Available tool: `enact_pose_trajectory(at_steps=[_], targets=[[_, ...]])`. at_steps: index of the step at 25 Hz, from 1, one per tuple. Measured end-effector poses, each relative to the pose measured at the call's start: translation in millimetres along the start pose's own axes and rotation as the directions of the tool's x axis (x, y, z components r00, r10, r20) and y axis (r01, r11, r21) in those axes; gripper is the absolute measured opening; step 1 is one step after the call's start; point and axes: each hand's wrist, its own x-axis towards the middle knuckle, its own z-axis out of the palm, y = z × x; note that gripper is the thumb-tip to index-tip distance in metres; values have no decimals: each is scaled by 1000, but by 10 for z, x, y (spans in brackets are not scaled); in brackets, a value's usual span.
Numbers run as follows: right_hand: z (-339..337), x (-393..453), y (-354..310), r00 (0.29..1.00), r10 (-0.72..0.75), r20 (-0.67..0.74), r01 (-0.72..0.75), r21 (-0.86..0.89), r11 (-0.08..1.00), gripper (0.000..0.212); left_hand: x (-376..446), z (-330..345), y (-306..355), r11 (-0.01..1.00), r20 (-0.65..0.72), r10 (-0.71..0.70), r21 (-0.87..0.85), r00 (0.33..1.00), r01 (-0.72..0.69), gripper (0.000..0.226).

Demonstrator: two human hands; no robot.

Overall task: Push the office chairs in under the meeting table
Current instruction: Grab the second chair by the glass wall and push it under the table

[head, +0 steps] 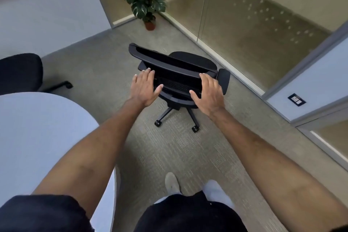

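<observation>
No text can be read (the small wall plate (297,100) is too blurred).

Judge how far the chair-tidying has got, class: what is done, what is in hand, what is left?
Done: nothing clearly; the second chair by the table is only partly visible. In hand: both open hands, left and right, reach for the backrest of the chair standing out on the carpet near the glass wall. Left: grip it, turn it and roll it under the table.
</observation>
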Motion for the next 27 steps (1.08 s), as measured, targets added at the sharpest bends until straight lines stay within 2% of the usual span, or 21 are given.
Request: enact_pose_trajectory(at_steps=[3,5,8,11,16,20,27], targets=[[45,441,22,998,-30,-54,28,-40,999,85,455,-53,16,1000,-24,19,-22,1000,-20,80],[56,676,48,1000,-22,11,23,-39,999,95,676,-72,78,999,-52,48,-4,997,-48,82],[34,1066,92,987,-10,161,21,-65,998,108,1022,-128,176,999,4,51,13,999,-51,82],[15,1265,164,951,-44,305,93,-149,984,94,1347,-130,211,999,81,16,40,997,-19,78],[-7,1324,450,949,-165,270,214,-165,963,77,1782,-206,196,984,229,-6,176,973,-36,78],[-143,1455,862,918,-267,293,323,-162,933,77,1838,-154,273,977,224,-42,215,974,-7,75],[-568,1712,1659,833,-373,409,450,-107,887,78,1576,33,1033,977,222,-137,190,965,95,95]])
